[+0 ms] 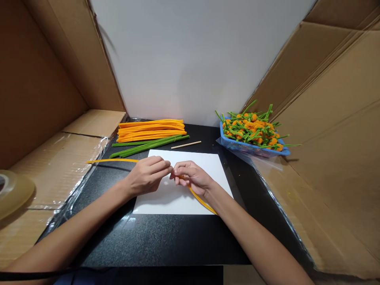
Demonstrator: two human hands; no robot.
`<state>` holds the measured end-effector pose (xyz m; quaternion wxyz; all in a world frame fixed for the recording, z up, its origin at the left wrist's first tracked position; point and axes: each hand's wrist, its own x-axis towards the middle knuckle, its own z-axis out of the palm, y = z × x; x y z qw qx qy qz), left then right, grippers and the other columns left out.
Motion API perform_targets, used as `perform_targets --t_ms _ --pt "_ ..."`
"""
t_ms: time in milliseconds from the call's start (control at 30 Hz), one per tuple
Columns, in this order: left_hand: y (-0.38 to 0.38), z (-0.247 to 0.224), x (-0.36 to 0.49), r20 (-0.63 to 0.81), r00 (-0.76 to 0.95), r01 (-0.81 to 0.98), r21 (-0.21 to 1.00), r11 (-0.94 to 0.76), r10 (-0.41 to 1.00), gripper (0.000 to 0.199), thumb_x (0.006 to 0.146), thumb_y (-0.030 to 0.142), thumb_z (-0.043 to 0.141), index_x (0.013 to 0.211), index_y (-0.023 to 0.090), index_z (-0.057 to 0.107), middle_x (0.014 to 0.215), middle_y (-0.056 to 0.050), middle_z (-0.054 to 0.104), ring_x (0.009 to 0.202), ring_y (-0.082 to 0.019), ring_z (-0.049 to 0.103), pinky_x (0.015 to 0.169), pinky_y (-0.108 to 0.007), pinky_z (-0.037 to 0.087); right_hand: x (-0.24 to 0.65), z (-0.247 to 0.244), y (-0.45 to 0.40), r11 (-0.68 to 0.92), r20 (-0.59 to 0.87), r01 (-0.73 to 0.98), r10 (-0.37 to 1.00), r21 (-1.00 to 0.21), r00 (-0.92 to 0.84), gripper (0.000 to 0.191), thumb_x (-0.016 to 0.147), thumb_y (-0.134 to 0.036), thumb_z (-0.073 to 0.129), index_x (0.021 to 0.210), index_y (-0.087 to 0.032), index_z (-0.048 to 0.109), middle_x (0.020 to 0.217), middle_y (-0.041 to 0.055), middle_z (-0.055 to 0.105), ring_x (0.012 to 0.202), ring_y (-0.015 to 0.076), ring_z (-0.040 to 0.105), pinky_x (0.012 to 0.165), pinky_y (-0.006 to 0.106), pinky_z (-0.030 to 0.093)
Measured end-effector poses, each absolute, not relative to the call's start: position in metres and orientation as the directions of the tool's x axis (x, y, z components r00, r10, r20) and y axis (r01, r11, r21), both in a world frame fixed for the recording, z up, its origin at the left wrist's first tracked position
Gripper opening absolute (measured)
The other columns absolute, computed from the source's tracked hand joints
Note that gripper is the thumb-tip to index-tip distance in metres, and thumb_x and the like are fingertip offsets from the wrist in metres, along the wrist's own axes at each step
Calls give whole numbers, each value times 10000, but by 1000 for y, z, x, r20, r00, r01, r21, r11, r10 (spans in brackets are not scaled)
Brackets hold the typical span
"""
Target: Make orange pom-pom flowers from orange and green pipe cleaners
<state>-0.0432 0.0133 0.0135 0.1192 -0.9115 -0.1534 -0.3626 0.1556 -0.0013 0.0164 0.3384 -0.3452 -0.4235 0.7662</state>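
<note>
On my remote head-camera feed, a left hand [147, 176] and a right hand [192, 178] meet almost fingertip to fingertip above a white paper sheet [166, 202] on a black tabletop [160, 245]. A single orange pipe cleaner [203, 202] lies across the pair, its long axis running roughly from the far left of the frame to the lower right. One straight run reaches left past the sheet's edge and passes behind the left hand; the other curves down from the right hand toward the sheet's near right corner. The left fingers [160, 165] are pressed together, their tips close to the right hand, but I cannot tell from here whether they pinch the strand. The right fingers [179, 174] curl inward and pinch the pipe cleaner where it emerges, so the right hand is the nearer of the two to its bend. Beyond the sheet lie a bundle of orange pipe cleaners [151, 130], a bundle of green pipe cleaners [148, 145] and a wooden stick [186, 145]. To the right, a blue plastic basket [255, 151] holds a heap of orange-and-green pipe-cleaner flowers [249, 128]. A roll of clear tape [12, 194] sits at far left, among cardboard walls [320, 118].
</note>
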Motion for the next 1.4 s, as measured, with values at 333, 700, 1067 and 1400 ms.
perform_targets --t_ms 333,700,1067,1400 --pt "6 16 -37 480 641 518 304 -800 598 214 856 54 492 901 185 655 833 -37 659 763 -161 588 664 -257 423 166 21 -2 600 366 400 771 -693 -521 205 792 -109 556 595 -164 561 556 -46 494 539 86 410 565 230 308" --pt "4 13 -28 162 620 547 612 -571 768 271 718 -18 508 781 170 692 796 -5 672 719 -144 581 655 -253 392 176 8 -9 859 289 338 235 385 -928 325 945 3 359 750 -143 574 673 39 563 588 162 502 573 320 356" --pt "-1 4 -24 300 530 626 493 -605 793 171 918 122 473 933 180 633 896 -34 648 796 -166 576 666 -270 399 192 5 -2 805 353 593 553 7 -755 227 1003 -136 426 1042 -124 649 761 46 668 674 168 604 607 282 433" --pt "1 -2 -23 420 611 651 217 -727 672 213 990 209 438 916 176 636 867 -47 632 789 -189 551 668 -295 408 187 -6 -11 661 375 623 751 -419 -544 173 959 -157 541 1030 -155 699 881 68 730 802 190 663 747 298 492"
